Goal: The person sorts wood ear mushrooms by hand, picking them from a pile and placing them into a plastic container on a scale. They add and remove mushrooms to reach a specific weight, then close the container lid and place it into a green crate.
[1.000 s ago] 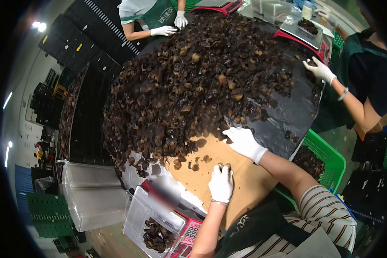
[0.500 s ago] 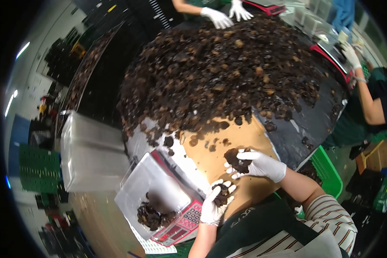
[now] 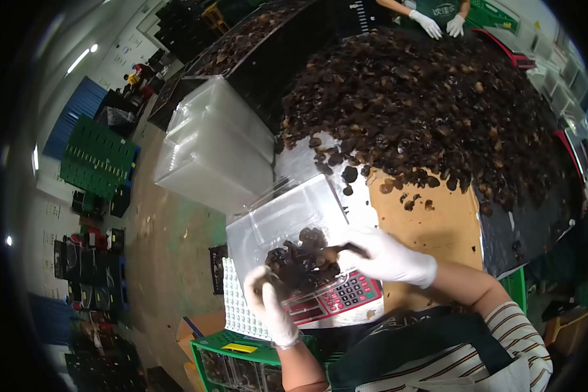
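Note:
A clear plastic tub (image 3: 242,238) lies on a red and white digital scale (image 3: 353,292), with a heap of dark wood ear mushrooms (image 3: 300,264) at its near end. At the heap's left side, my left hand (image 3: 273,310) is closed around a brownish mushroom piece, partly blurred. My right hand (image 3: 392,258), gloved in white like the left, comes over the tub from the right. A dark mushroom piece (image 3: 354,248) shows at its fingertips, though motion smears them.
A large mushroom pile (image 3: 431,111) covers the table's far part, beyond a brown cardboard sheet (image 3: 431,228). Stacked clear tubs (image 3: 219,147) stand left of the scale. A green crate (image 3: 242,346) sits below. Co-workers' gloved hands (image 3: 441,26) are at the far edge and right.
Both hands have moved left from over the cardboard to the tub on the scale, carrying mushroom pieces. The camera view has turned left.

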Available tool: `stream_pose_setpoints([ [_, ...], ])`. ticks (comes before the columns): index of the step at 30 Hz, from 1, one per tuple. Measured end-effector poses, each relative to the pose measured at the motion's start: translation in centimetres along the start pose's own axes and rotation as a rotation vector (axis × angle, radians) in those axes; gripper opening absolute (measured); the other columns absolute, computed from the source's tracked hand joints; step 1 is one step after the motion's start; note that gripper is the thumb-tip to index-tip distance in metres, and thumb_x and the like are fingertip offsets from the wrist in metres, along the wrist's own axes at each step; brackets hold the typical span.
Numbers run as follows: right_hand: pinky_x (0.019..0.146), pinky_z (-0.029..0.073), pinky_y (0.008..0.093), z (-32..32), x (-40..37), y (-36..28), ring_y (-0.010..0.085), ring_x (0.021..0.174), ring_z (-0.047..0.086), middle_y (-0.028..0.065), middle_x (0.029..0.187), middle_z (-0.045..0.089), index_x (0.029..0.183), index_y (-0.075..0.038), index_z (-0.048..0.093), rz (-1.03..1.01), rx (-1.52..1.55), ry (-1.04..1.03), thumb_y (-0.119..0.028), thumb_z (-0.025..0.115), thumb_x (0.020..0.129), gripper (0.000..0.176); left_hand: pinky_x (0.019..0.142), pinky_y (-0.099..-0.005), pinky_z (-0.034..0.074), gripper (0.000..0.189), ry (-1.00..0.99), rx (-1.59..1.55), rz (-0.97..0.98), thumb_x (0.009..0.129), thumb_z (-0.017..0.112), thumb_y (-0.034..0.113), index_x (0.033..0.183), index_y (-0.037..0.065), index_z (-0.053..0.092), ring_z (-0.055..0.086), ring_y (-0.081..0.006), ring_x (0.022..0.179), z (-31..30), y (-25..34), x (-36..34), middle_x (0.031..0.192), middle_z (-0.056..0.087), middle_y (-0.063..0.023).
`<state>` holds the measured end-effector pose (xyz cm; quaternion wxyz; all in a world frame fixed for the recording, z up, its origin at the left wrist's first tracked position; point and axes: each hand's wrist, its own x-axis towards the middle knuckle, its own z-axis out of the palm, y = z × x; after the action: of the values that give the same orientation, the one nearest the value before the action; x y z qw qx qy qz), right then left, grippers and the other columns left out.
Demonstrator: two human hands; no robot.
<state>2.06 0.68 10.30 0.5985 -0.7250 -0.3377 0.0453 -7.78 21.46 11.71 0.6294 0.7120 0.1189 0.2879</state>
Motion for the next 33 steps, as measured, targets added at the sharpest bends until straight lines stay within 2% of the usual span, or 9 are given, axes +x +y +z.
stream_pose_setpoints([
  [2, 0.078, 0.050, 0.0381, 2.9, 2.0, 0.2, 0.0315, 0.091, 0.059, 0.0110, 0.094, 0.058, 0.096, -0.004, 0.059, -0.269, -0.178, 0.051, -0.010, 0.063, 0.082, 0.016, 0.095, -0.0356, 0.042, 0.028, -0.050, 0.248, 0.062, 0.098, 0.047, 0.022, 0.113, 0.001, 0.058, 0.054, -0.0211, 0.100, -0.8, -0.9, 1.4, 0.110, 0.057, -0.0107],
  [5, 0.078, 0.049, 0.0392, 5.5, 3.1, 0.4, 0.0293, 0.093, 0.056, 0.0104, 0.101, 0.055, 0.105, -0.007, 0.058, -0.314, -0.557, -0.155, -0.017, 0.070, 0.077, 0.032, 0.106, -0.0405, 0.034, 0.044, -0.221, 0.454, 0.159, 0.102, 0.038, 0.033, 0.121, -0.003, 0.056, 0.049, -0.0313, 0.120, -1.2, -3.4, 2.1, 0.126, 0.054, -0.0179],
  [8, 0.081, 0.048, 0.0370, 5.9, 3.0, 0.9, 0.0278, 0.099, 0.056, 0.0113, 0.102, 0.054, 0.113, -0.006, 0.056, -0.302, -0.539, -0.243, -0.020, 0.072, 0.077, 0.042, 0.108, -0.0404, 0.032, 0.051, -0.136, 0.348, 0.193, 0.103, 0.033, 0.038, 0.122, -0.004, 0.054, 0.048, -0.0305, 0.122, -1.4, -3.4, 1.7, 0.128, 0.052, -0.0188],
  [11, 0.082, 0.048, 0.0342, 2.5, 2.4, -0.5, 0.0242, 0.098, 0.057, 0.0120, 0.102, 0.053, 0.115, -0.003, 0.057, -0.179, -0.182, -0.073, -0.020, 0.073, 0.079, 0.043, 0.111, -0.0391, 0.031, 0.054, 0.072, -0.001, 0.077, 0.103, 0.032, 0.039, 0.125, -0.005, 0.052, 0.048, -0.0261, 0.123, -3.6, -4.4, 1.4, 0.128, 0.053, -0.0147],
  [15, 0.080, 0.048, 0.0317, -1.5, -0.8, 1.7, 0.0206, 0.089, 0.059, 0.0116, 0.103, 0.056, 0.106, 0.000, 0.062, 0.365, 0.184, 0.076, -0.008, 0.067, 0.082, 0.026, 0.106, -0.0392, 0.037, 0.049, 0.156, -0.031, 0.038, 0.104, 0.032, 0.040, 0.126, 0.000, 0.052, 0.053, -0.0228, 0.118, -6.6, -3.7, 1.6, 0.124, 0.057, -0.0133],
  [17, 0.081, 0.047, 0.0299, -3.3, -2.3, 3.8, 0.0203, 0.087, 0.059, 0.0104, 0.099, 0.057, 0.103, 0.001, 0.062, 0.245, -0.200, 0.255, -0.005, 0.062, 0.083, 0.021, 0.105, -0.0387, 0.038, 0.050, 0.187, -0.043, 0.047, 0.104, 0.032, 0.040, 0.126, 0.000, 0.052, 0.053, -0.0225, 0.117, -8.0, -3.4, 1.7, 0.123, 0.057, -0.0131],
  [21, 0.086, 0.042, 0.0270, -6.6, -6.6, 6.8, 0.0174, 0.092, 0.055, 0.0069, 0.096, 0.056, 0.104, 0.001, 0.060, 0.375, -0.281, 0.424, -0.002, 0.058, 0.085, 0.019, 0.105, -0.0382, 0.039, 0.048, 0.210, -0.015, 0.054, 0.104, 0.033, 0.039, 0.126, -0.001, 0.051, 0.054, -0.0226, 0.116, -9.8, -3.2, 2.3, 0.123, 0.057, -0.0131],
  [30, 0.088, 0.045, 0.0325, -7.4, -9.6, 9.1, 0.0297, 0.097, 0.056, 0.0154, 0.104, 0.056, 0.110, 0.001, 0.059, 0.345, -0.516, 0.437, 0.008, 0.048, 0.076, 0.037, 0.107, -0.0383, 0.037, 0.045, 0.057, 0.103, 0.054, 0.103, 0.034, 0.033, 0.126, -0.002, 0.052, 0.053, -0.0234, 0.118, -7.1, -3.2, 3.1, 0.125, 0.056, -0.0145],
  [33, 0.101, 0.035, 0.0436, -6.9, -8.8, 9.1, 0.0321, 0.109, 0.052, 0.0116, 0.114, 0.058, 0.115, -0.008, 0.059, 0.269, -0.959, 0.354, -0.001, 0.060, 0.074, 0.042, 0.111, -0.0401, 0.030, 0.048, -0.115, 0.332, 0.074, 0.103, 0.034, 0.031, 0.131, -0.005, 0.049, 0.047, -0.0296, 0.128, -5.7, -2.3, 3.0, 0.133, 0.053, -0.0186],
])
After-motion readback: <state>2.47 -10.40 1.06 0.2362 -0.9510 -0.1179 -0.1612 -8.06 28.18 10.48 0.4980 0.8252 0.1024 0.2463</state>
